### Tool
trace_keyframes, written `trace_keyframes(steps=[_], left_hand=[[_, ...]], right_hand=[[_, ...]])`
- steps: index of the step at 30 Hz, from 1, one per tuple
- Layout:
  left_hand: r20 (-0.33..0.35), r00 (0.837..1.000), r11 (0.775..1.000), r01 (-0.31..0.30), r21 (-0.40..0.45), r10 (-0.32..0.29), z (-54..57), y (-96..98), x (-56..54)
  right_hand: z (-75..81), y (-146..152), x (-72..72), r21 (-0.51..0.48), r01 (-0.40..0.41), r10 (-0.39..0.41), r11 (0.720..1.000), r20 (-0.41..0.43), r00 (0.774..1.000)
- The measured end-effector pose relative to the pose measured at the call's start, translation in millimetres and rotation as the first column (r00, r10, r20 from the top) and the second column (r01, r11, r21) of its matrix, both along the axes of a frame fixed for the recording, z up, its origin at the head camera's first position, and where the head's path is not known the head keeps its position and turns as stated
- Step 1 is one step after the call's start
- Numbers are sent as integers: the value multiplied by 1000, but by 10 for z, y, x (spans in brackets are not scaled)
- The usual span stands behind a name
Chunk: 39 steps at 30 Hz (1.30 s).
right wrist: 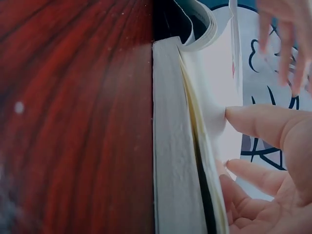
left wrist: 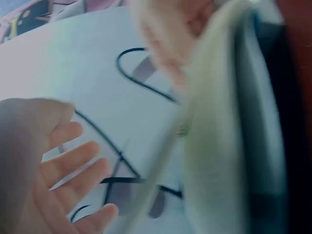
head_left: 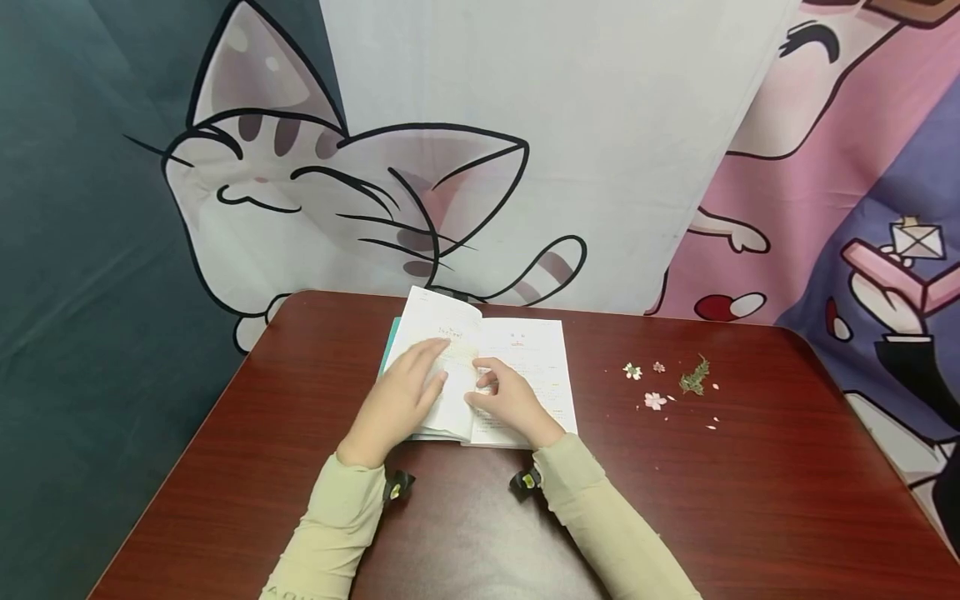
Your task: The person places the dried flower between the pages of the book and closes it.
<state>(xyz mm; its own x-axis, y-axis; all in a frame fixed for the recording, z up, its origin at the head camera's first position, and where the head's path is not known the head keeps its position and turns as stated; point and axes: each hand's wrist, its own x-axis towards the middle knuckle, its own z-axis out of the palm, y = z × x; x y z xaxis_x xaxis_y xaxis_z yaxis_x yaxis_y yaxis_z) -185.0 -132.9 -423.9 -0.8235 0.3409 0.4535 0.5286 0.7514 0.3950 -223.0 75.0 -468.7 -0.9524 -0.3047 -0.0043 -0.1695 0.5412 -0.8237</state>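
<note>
An open book (head_left: pixel 525 379) with white printed pages lies on the table, a teal edge of its cover (head_left: pixel 391 343) showing at the left. The left-hand pages (head_left: pixel 435 321) rise a little. Over these pages is my left hand (head_left: pixel 405 390), its fingers loosely spread and holding nothing in the left wrist view. My right hand (head_left: pixel 513 396) is at the middle of the book. In the right wrist view its thumb (right wrist: pixel 258 124) and forefinger (right wrist: pixel 256 175) touch the page with a gap between their tips, while the other fingers bend inward.
To the right of the book, a white flower (head_left: pixel 632 372), a pale pink flower (head_left: pixel 655 401), a small pinkish flower (head_left: pixel 659 367) and a green leafy sprig (head_left: pixel 695 377) lie on the dark red table (head_left: pixel 750 500). Several loose petals surround them. A cartoon-printed cloth (head_left: pixel 615 167) hangs behind.
</note>
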Motion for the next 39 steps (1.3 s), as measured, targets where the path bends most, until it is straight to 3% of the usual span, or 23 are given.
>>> trace_keyframes(steps=[5,10,15,22,29,34,39], left_hand=[[186,982,992,54,-113,-33,-174,44,-16],[346,938,982,93,-162,-32,-265,60,-20],[436,900,976,108,-188,-16,-298,63,-18],[492,870,976,71,-208,41,-315,37,-17],[525,848,977,47,-206,69,-341,32,-24],[535,841,977,41,-211,80,-348,19,-40],[551,830,977,32,-209,90,-327,-1,-30]], right_hand=[[-36,48,-27,-54,-9,10,998,20,1000],[-38,111,-45,-78,-29,33,997,52,998],[90,199,-30,-84,-57,64,995,84,994],[324,498,-27,-27,-16,15,1000,-62,998],[465,925,-11,0,37,-37,999,-211,977],[477,1243,-58,111,96,-63,989,-270,961],[415,1527,-133,164,181,-132,970,-272,953]])
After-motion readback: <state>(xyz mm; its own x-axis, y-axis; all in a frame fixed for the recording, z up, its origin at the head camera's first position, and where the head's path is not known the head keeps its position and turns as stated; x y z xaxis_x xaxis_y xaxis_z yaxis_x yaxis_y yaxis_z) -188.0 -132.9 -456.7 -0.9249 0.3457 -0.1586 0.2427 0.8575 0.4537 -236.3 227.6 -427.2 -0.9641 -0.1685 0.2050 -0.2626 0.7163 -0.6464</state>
